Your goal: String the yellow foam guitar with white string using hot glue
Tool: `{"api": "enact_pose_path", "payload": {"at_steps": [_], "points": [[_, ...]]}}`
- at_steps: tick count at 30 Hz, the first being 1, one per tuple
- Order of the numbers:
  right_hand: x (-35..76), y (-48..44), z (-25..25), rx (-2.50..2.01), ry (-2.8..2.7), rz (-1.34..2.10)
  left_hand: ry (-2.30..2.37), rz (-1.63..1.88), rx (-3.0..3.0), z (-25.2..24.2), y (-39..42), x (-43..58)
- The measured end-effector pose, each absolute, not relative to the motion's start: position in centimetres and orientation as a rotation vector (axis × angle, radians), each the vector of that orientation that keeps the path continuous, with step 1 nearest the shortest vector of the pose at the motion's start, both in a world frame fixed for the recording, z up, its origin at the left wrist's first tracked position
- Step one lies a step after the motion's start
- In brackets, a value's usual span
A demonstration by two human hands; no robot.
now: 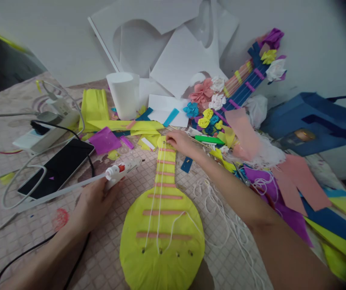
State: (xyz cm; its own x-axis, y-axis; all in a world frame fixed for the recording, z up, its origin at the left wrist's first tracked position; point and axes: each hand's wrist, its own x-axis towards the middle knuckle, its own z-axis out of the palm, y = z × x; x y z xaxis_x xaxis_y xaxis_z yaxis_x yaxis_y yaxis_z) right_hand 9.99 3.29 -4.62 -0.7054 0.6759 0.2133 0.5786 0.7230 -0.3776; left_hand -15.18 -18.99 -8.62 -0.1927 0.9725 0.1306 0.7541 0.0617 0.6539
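Note:
My left hand is wrapped round a white hot glue gun, whose nozzle points right toward the neck of a yellow paper-covered toy guitar. A long glue stick sticks out of the gun's back. Pink strips cross the guitar's neck and round body. White string runs up the neck from small pegs near the bottom, and a loose length trails off to the right. At the tip of the neck, my right hand has its fingers pinched together on the string's upper end; the fingertips are partly hidden.
A finished-looking blue toy guitar with paper flowers leans at the back right. Beside a white cup lie crepe paper scraps. Scissors, tangled string, a phone and a power strip with cables surround the work.

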Motion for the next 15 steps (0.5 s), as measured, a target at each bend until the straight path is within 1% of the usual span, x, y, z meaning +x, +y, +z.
{"api": "enact_pose_path", "payload": {"at_steps": [5,10,15], "points": [[9.3,3.3,-5.1,-0.976,-2.586,0.367,2.06,0.739,1.857,-7.8,-18.9,-15.0],[9.7,3.1,-5.2,-1.021,-2.518,0.466,2.031,0.803,2.013,-7.6,-18.6,-15.0],[13.3,1.6,-4.8,-1.122,-2.297,0.585,2.113,0.782,2.017,-7.8,-18.4,-15.1]]}}
